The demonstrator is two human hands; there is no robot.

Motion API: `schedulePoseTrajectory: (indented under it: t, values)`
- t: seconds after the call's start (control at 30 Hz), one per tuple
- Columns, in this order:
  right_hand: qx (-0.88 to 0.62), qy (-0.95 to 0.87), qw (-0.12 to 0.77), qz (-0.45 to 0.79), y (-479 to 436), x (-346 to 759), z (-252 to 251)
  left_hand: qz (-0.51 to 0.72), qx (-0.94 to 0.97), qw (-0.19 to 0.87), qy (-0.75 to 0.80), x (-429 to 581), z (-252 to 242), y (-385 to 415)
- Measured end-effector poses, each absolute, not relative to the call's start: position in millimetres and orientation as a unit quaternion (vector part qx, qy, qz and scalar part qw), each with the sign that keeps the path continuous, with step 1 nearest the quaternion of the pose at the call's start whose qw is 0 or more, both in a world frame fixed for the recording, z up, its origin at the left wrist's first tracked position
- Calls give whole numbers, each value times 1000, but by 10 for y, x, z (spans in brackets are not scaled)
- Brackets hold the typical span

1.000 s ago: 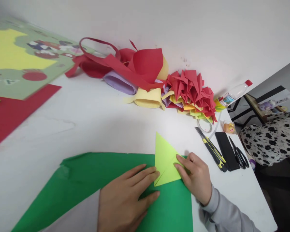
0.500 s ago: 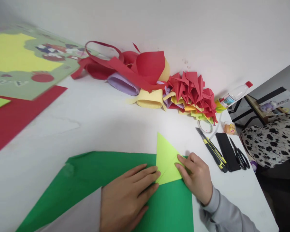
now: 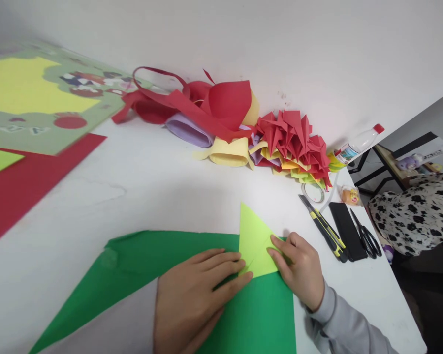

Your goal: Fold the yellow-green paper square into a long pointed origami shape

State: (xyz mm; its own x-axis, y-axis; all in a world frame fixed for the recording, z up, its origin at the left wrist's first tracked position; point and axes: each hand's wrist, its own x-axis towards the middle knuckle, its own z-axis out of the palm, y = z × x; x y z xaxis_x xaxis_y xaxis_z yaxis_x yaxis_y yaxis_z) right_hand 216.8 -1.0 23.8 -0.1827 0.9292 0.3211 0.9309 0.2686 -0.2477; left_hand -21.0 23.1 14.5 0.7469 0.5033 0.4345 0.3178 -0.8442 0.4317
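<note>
A lime-yellow triangle of folded paper (image 3: 257, 241) is laid flat across the far edge of a large green sheet (image 3: 260, 317), its pointed tip extended beyond; a short diagonal crease is seen near its lower-left corner.

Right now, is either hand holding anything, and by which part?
The right hand holds the lime-green paper triangle by its right corner, thumb and forefinger on top; the left hand touches its lower-left corner.

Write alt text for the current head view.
A person's left hand and right hand touch a folded yellow-green paper overlapping a green sheet on a white table. A utility knife and scissors lie to the right; red folded paper pieces sit farther back.
</note>
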Motion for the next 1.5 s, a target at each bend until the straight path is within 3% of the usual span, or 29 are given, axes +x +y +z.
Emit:
schedulePoseTrajectory:
  t: [0.7,1.2,1.5]
  values:
    - [-611,-768,191,-7,-56,2095,321,269,925,78,256,-81,36,146]
    - [-634,-761,130,-37,-152,1961,374,252,924,126,259,-42,38,105]
    - [-674,-728,112,49,-126,1982,452,250,927,100,260,-43,42,124]
